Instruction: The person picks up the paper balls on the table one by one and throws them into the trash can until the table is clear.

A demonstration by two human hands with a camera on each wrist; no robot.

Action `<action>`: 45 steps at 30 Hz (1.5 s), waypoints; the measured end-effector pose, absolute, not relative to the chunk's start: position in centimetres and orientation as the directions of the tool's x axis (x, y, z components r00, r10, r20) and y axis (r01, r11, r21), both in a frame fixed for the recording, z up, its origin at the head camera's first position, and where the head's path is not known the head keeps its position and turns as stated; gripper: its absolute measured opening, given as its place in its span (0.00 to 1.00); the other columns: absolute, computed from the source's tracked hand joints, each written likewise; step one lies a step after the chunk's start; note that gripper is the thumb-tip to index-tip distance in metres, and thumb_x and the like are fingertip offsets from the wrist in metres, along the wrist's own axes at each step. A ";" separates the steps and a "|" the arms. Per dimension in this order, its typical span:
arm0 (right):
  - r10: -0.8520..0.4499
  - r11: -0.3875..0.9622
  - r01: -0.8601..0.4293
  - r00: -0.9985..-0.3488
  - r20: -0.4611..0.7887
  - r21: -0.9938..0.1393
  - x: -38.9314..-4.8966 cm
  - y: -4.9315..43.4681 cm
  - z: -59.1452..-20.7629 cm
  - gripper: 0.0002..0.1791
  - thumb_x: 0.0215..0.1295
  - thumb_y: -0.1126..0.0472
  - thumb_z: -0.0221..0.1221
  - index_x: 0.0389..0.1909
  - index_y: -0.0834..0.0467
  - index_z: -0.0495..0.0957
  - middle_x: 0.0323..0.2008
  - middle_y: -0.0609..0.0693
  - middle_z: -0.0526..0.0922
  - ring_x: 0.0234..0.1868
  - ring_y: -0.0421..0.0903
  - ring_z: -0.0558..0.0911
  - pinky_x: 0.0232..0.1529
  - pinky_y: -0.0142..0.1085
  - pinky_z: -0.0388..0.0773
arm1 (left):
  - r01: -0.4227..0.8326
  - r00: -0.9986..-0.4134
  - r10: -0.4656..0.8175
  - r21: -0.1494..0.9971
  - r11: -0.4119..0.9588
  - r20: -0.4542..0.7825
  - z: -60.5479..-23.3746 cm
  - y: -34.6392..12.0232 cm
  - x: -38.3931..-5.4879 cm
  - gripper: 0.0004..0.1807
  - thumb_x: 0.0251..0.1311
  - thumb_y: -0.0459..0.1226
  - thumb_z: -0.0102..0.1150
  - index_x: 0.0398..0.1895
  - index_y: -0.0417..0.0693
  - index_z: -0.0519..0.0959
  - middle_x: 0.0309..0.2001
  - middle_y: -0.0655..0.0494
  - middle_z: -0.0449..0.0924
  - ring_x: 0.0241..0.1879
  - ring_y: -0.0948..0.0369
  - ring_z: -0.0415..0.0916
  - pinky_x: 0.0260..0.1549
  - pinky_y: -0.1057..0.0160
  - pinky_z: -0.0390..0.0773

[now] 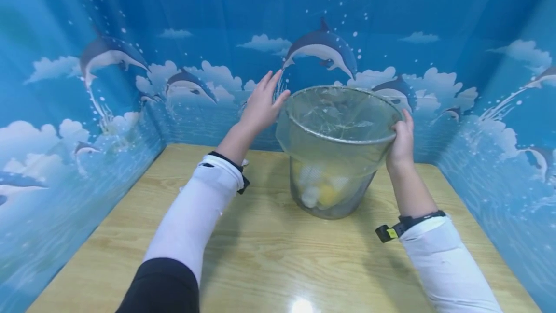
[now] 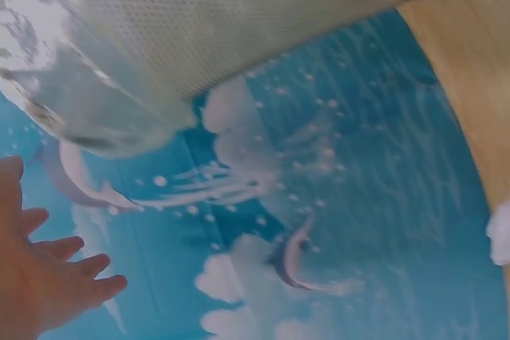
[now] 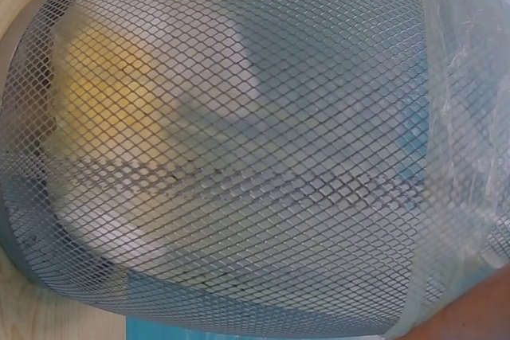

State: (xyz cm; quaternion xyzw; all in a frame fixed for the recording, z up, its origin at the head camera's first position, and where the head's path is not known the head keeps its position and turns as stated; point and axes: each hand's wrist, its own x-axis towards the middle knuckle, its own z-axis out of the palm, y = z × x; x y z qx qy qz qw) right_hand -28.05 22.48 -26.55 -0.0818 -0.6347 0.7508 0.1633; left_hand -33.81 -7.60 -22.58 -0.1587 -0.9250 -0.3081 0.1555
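A mesh wastebasket (image 1: pixel 334 192) stands toward the back of the table, lined with a translucent plastic bag (image 1: pixel 330 153) folded down over its rim. Yellow and white contents (image 3: pixel 111 85) show blurred through the mesh and bag. On the far right of the rim, my right hand (image 1: pixel 400 141) grips the edge, thumb over the top. My left hand (image 1: pixel 260 105) is raised beside the left side of the rim, fingers spread and extended, holding nothing. In the left wrist view, a gap shows between the left fingers (image 2: pixel 92 268) and the bag's hanging edge (image 2: pixel 127 137).
The wooden table (image 1: pixel 269 260) ends at a blue curtain (image 1: pixel 217 4) printed with dolphins, which encloses the back and both sides. A small white object (image 2: pixel 500 232) shows at the right edge of the left wrist view.
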 end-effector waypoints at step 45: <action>0.346 -0.152 -0.154 -0.933 0.093 -0.976 -28.3 22.6 -26.7 0.39 0.64 0.62 0.34 0.77 0.44 0.40 0.78 0.43 0.38 0.69 0.43 0.53 0.64 0.30 0.55 | -0.024 -0.992 -0.086 0.526 0.850 0.094 -38.9 -16.1 -39.9 0.47 0.67 0.54 0.51 0.78 0.48 0.37 0.77 0.39 0.30 0.75 0.40 0.35 0.72 0.39 0.44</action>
